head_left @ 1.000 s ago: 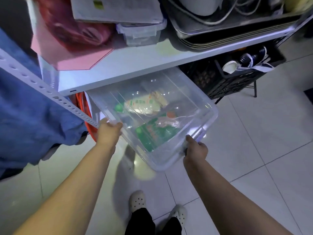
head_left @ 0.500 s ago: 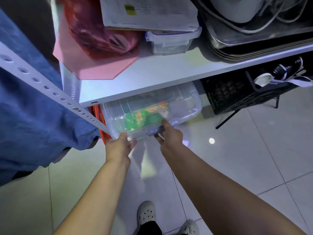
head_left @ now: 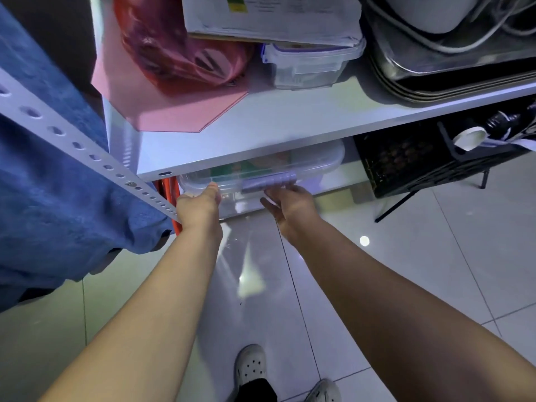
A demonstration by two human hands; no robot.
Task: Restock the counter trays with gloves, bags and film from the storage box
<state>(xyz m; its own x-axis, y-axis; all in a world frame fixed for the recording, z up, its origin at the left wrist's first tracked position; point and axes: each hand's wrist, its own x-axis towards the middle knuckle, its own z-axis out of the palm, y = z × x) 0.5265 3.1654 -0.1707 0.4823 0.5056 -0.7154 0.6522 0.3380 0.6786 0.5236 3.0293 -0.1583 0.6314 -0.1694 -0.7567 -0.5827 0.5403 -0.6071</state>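
Note:
The clear plastic storage box sits on the floor, almost wholly under the white shelf. Green and orange packets show blurred through its lid. My left hand rests against the box's front left corner with fingers stretched forward. My right hand is spread flat, fingertips at the purple latch on the front wall. Neither hand curls round anything.
On the shelf lie a pink sheet, a red bag, a small lidded container under a carton, and stacked metal trays. A black crate stands to the right. Blue cloth hangs at left. White tiled floor lies below.
The box has slid from well out in front of the shelf to almost fully beneath it. Both hands have gone from gripping its rim to lying flat against its front.

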